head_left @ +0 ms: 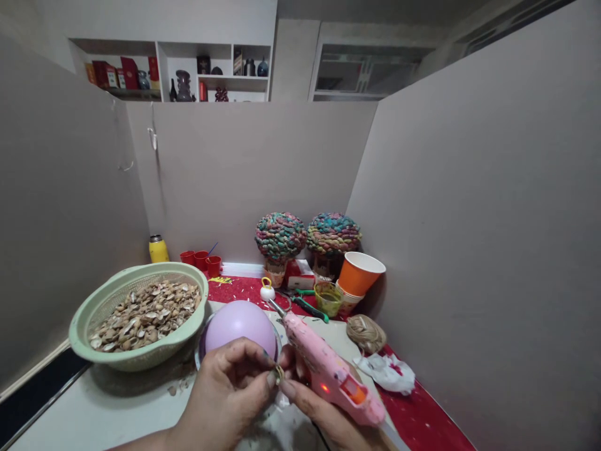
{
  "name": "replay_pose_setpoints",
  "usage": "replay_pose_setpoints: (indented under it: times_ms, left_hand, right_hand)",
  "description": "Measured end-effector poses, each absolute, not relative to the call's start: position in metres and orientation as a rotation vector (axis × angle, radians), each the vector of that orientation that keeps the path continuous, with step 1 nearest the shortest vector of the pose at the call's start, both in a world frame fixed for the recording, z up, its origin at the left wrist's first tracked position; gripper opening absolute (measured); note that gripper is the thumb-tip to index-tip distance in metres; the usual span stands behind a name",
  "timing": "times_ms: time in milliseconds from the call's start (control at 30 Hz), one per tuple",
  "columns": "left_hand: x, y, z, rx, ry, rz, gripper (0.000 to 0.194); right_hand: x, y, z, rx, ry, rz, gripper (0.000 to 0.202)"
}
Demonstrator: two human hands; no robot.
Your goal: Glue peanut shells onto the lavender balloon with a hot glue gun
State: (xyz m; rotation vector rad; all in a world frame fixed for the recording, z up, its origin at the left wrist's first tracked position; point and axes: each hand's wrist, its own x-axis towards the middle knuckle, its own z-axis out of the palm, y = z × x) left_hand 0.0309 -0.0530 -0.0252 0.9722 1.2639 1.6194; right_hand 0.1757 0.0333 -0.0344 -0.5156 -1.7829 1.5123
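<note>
My left hand (pixel 230 388) pinches a small tan piece (pixel 280 374) between thumb and fingertips; its exact kind is too small to make out. Facing it, my right hand (pixel 328 410) has thumb and finger against the same piece. That hand also holds a pink hot glue gun (pixel 312 351), with its metal nozzle pointing up and away to the left and a red light glowing on its body. Just beyond my left fingers, a purple balloon (pixel 240 329) rests in a bowl, partly hidden by my hand. Dried smears mark the glue gun.
At left stands a green colander (pixel 77 335) of broken shells (pixel 145 316). Behind are red cups (pixel 214 266), two yarn-like topped pots (pixel 280 237), green-handled pliers (pixel 310 307) and an orange paper bucket (pixel 361 275). Twine (pixel 366 333) and crumpled tissue (pixel 389 374) lie right. Grey partitions (pixel 248 163) enclose the table.
</note>
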Motion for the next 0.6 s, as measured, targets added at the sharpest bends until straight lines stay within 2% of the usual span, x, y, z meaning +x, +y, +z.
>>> replay_pose_setpoints:
  times_ms: [267, 433, 600]
  left_hand:
    - [0.033, -0.056, -0.026, 1.223, 1.27, 1.703, 0.005]
    - [0.032, -0.056, -0.027, 1.407, 1.354, 1.815, 0.009]
    - [0.03, -0.056, -0.025, 1.481, 1.487, 1.723, 0.005]
  right_hand:
    - [0.179, 0.033, -0.033, -0.48, -1.775, 1.596, 0.028]
    - [0.178, 0.034, -0.036, -0.455, -1.757, 1.69, 0.035]
    - [0.176, 0.034, -0.042, -0.442, -1.707, 1.742, 0.033]
